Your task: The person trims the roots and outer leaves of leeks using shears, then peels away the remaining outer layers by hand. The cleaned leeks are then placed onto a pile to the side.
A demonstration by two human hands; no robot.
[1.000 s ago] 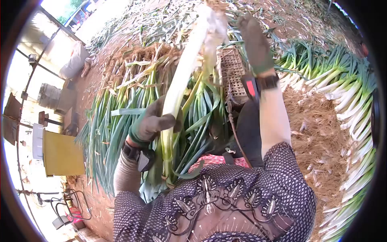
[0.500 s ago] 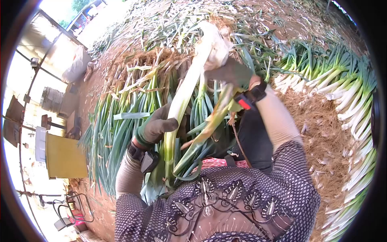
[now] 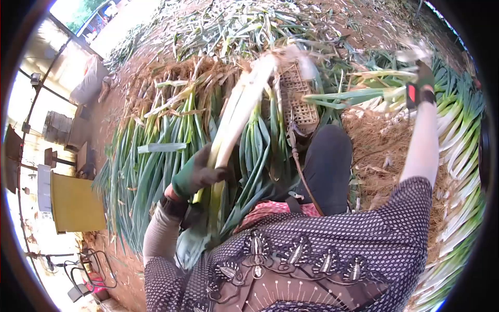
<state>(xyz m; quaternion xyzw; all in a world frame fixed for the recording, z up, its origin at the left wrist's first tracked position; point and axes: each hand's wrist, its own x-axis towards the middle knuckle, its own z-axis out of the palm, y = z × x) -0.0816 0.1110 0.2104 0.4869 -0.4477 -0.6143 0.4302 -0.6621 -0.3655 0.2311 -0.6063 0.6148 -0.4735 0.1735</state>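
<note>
My left hand, in a green and dark glove, is closed around the lower part of a thick leek. The leek slants up and away from me, its pale root end smeared by motion. Far out to the right, my gloved right hand is closed on a few long leek leaves, which trail to the left from it. A blurred whitish piece shows just above that hand. Beneath the held leek lies a row of untrimmed leeks, with brown roots at the far end and green tops towards me.
A tan plastic crate stands ahead of my knee. Cleaned white leeks form a curved row at the right, around a heap of brown roots. Scattered leaves cover the ground ahead. A yellow bin stands left.
My right hand has swung from the leek's upper end out to the right, carrying leaves pulled off it. The crate has come into view. My left hand keeps its hold on the leek.
</note>
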